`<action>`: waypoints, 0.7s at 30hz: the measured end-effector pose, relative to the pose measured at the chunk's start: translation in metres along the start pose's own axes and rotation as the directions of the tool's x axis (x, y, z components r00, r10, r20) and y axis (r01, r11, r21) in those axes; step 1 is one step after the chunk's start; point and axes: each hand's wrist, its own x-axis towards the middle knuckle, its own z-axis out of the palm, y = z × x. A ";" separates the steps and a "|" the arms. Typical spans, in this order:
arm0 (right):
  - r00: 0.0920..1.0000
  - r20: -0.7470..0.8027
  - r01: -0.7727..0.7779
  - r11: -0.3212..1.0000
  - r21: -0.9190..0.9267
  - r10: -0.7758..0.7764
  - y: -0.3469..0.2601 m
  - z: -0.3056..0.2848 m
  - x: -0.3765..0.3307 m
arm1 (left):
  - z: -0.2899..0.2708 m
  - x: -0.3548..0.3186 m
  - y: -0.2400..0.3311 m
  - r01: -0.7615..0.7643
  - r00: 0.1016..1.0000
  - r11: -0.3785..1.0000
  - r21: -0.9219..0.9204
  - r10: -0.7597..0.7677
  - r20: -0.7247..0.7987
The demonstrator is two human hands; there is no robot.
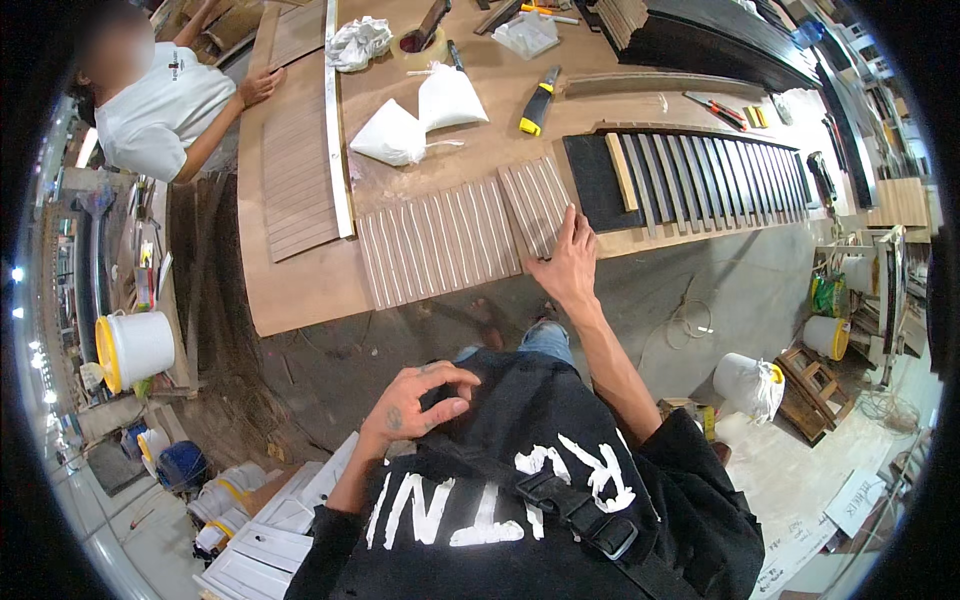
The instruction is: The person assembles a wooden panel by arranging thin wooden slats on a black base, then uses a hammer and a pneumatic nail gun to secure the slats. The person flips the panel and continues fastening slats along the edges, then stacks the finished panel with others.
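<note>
My right hand (568, 262) is on a small group of brown wooden slats (536, 205) at the table's near edge. Its thumb is at their near end and its fingers lie along their right side, gripping them. White glue-like lines run along these slats and along a wider row of slats (437, 245) just to the left. My left hand (425, 400) hovers in front of my chest, fingers curled and apart from the thumb, with nothing in it. Right of the slats lies a black panel (597, 185) bearing spaced strips and one pale wooden strip (622, 172).
Two white filled bags (390, 133), a yellow-black utility knife (539, 102), a tape roll (418, 45) and pliers (716, 110) lie on the worktable (290, 300). Dark mouldings (700, 45) are stacked at the far right. A co-worker (165, 100) leans at the left edge. Buckets (140, 350) stand around.
</note>
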 end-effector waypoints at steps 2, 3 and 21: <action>1.000 -0.026 -0.008 0.997 -0.077 0.006 0.001 0.003 0.001 | 0.000 -0.003 -0.001 0.014 1.000 1.000 0.011 -0.014 -0.013; 0.999 -0.034 -0.029 0.996 -0.087 0.027 -0.003 0.007 0.000 | -0.002 -0.007 0.001 0.017 0.999 1.000 -0.010 -0.017 -0.032; 0.904 -0.396 -0.208 0.975 -0.077 0.162 0.052 -0.074 0.019 | 0.010 0.004 -0.011 0.069 0.990 0.964 -0.256 -0.098 -0.103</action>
